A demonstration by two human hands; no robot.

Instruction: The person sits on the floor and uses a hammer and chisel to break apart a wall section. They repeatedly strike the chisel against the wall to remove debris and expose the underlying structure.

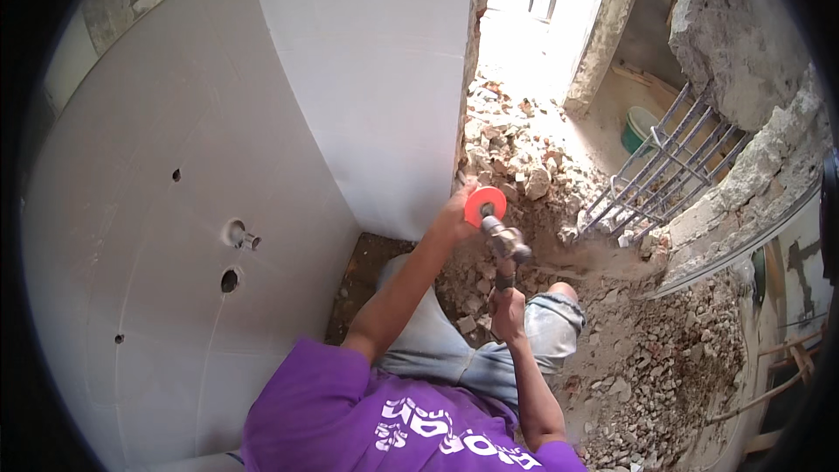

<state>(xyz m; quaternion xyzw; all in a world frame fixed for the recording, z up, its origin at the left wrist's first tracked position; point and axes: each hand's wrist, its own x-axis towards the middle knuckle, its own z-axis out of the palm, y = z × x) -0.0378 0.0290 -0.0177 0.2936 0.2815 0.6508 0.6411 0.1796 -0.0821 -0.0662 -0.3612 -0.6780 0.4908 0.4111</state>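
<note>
My left hand [458, 211] is closed around a chisel, just behind the wall edge, its grip mostly hidden by the round orange hand guard [474, 211]. The chisel's tip points away from me, toward the broken edge of the wall [472, 70]. In my right hand [507, 313] is a hammer [514, 250], gripped by the handle. Its head, slightly blurred, is right by the chisel's struck end beneath the guard; I cannot tell whether they touch.
Grey-white tiled walls [376, 79] stand at left and ahead, with a pipe stub [251, 240] sticking out. Rubble [533, 157] covers the floor. At right, bare rebar [669, 166] juts from broken concrete [743, 26], near a green bucket [638, 131].
</note>
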